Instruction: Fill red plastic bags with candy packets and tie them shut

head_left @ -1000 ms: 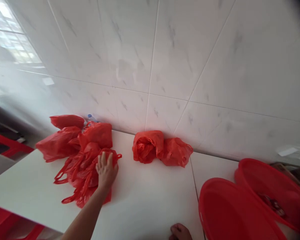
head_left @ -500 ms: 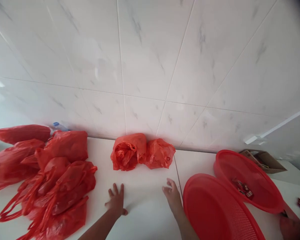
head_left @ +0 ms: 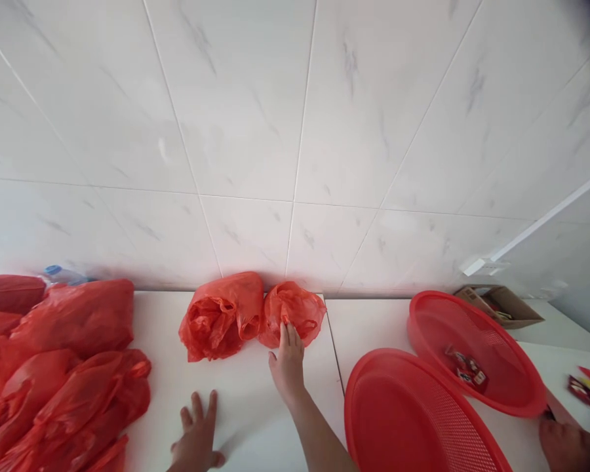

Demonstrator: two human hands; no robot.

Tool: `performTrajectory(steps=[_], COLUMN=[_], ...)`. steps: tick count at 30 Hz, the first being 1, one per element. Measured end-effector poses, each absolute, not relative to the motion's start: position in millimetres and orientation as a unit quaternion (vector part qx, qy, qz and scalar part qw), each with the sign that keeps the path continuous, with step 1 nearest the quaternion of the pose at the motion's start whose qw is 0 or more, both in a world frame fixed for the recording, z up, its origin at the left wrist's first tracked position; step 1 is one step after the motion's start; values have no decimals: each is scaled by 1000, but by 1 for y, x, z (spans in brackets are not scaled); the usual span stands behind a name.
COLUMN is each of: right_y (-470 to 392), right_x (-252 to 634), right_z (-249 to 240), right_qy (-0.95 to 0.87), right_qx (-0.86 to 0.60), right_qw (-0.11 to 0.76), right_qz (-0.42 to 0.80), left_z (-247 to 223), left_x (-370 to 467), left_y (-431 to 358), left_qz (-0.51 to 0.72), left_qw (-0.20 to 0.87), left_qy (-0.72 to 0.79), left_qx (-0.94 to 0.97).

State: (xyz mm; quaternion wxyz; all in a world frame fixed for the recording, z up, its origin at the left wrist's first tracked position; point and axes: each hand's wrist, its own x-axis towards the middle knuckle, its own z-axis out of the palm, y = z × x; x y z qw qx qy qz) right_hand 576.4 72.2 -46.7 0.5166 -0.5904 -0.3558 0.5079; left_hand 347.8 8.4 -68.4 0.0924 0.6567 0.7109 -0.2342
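Note:
Two crumpled red plastic bags lie against the wall at the centre of the white table (head_left: 246,406). My right hand (head_left: 289,364) reaches to the smaller bag (head_left: 299,305), its fingertips touching the front of it; the fingers are stretched out, and the bag is not gripped. Just left of that bag rests the larger crumpled bag (head_left: 221,314). Low in the view, my left hand (head_left: 196,432) hovers over or rests on the table with its fingers spread, holding nothing.
A pile of filled red bags (head_left: 73,387) covers the left side, a bottle (head_left: 61,274) behind it. Two red baskets stand at the right, a near one (head_left: 398,406) and a far one (head_left: 496,347) with small packets. Beyond are a cardboard box (head_left: 521,311) and part of a person (head_left: 570,446).
My right hand has moved forward and left onto the smaller bag. My left hand is lower and further left in the view. The view has turned to the right.

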Motion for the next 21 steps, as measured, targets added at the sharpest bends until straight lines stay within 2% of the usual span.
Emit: performTrajectory(steps=[9,13,21], right_y=[54,62,95], right_x=[571,607,652], right_z=[-55,-48,-19], right_qy=[-345,-308,-290], right_qx=[-597,-637,-691], right_qw=[515,544,482], right_qz=[509,451,454], left_z=[-68,-70,-66], left_x=[341,342,348], left_y=[8,7,6], left_qz=[-203,-208,-219], left_qw=[150,115,103], left_qy=[703,702,708], left_qx=[665,671,663])
